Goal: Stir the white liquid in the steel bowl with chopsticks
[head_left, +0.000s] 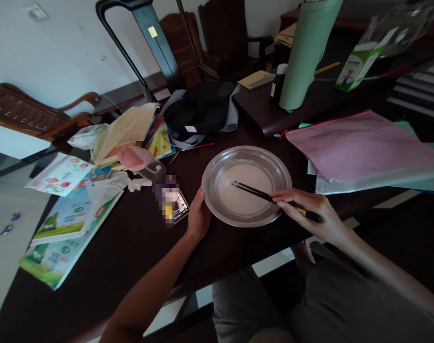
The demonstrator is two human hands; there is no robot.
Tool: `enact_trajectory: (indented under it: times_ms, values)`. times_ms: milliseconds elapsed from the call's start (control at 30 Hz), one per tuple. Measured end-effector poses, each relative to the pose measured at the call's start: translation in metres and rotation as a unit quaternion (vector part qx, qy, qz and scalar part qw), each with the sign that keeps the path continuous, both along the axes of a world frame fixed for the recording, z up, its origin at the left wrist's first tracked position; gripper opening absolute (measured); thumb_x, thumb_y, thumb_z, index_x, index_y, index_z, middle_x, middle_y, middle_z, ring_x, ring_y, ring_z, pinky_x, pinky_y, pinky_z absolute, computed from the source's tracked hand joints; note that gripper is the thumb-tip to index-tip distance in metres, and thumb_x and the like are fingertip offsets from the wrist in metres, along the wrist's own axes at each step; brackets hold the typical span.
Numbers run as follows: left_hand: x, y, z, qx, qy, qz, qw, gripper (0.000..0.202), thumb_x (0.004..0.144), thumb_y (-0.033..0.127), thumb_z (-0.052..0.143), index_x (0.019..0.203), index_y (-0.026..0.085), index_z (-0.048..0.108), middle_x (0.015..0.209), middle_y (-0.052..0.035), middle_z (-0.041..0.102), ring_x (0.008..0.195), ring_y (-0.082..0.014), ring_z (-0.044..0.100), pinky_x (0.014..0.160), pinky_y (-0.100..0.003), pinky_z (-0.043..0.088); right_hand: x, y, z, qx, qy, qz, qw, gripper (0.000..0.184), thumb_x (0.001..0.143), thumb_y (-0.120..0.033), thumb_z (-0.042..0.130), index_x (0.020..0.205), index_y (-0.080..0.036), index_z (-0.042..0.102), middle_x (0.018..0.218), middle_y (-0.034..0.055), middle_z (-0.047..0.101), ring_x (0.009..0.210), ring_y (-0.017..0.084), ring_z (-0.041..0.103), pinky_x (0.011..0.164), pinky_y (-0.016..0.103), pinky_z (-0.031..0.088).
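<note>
On table, metal plate holding chopsticks

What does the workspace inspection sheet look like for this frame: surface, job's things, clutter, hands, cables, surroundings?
Surface: dark wooden table, crowded along the far side.
Job's things: round metal plate with a pale layer inside; dark chopsticks, tips over the plate's middle.
Clutter: phone left of the plate; picture books; pink zip folder; green tumbler; small carton; black cap.
Hands: left hand against the plate's near-left rim, grip unclear; right hand closed around the chopsticks.
Cables: nothing seen.
Surroundings: wooden chairs, white wall.
</note>
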State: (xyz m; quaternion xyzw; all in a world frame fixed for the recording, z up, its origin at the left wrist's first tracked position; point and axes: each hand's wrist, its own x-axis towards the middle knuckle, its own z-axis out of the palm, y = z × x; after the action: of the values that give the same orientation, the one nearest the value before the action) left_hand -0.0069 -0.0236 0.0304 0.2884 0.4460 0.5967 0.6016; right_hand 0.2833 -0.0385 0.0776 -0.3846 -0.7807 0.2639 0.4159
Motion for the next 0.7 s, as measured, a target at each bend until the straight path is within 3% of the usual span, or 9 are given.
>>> enact_trajectory:
  times_ms: [100,333,533,700]
  values:
    - [0.001,0.0,0.001,0.001,-0.001,-0.001,1.0,0.035,0.086,0.048,0.074,0.11,0.023,0.077,0.123,-0.0066,0.079,0.136,-0.0333,0.063,0.116,-0.047,0.05,0.005,0.0,-0.001,0.026,-0.013,-0.036,0.999,0.014,0.1,-0.024,0.063,0.105,-0.025,0.076,0.113,0.0064,0.083,0.1,0.023,0.081,0.085,0.036,0.068]
    - [0.001,0.0,-0.001,0.003,-0.014,0.004,1.0,0.036,0.085,0.048,0.075,0.111,0.023,0.077,0.124,-0.0056,0.079,0.135,-0.0332,0.063,0.115,-0.048,0.05,0.029,-0.019,0.017,0.04,0.01,-0.12,0.992,0.023,0.103,-0.021,0.057,0.094,-0.027,0.077,0.091,0.0031,0.082,0.082,0.019,0.079,0.068,0.031,0.061]
    - [0.001,0.0,0.0,0.007,-0.006,0.0,1.0,0.035,0.086,0.048,0.074,0.11,0.023,0.077,0.124,-0.0061,0.079,0.135,-0.0333,0.063,0.115,-0.047,0.05,0.021,-0.019,0.021,-0.008,0.052,-0.042,0.998,0.028,0.104,-0.027,0.056,0.087,-0.027,0.077,0.084,0.0024,0.082,0.075,0.02,0.08,0.064,0.031,0.065]
    - [0.0,0.0,-0.001,0.002,-0.007,0.0,1.0,0.035,0.086,0.048,0.075,0.111,0.023,0.077,0.123,-0.0055,0.079,0.135,-0.032,0.063,0.116,-0.047,0.049,0.001,-0.004,0.006,-0.017,0.02,0.022,0.999,0.014,0.101,-0.025,0.063,0.101,-0.026,0.077,0.105,0.004,0.084,0.094,0.02,0.082,0.079,0.028,0.067]
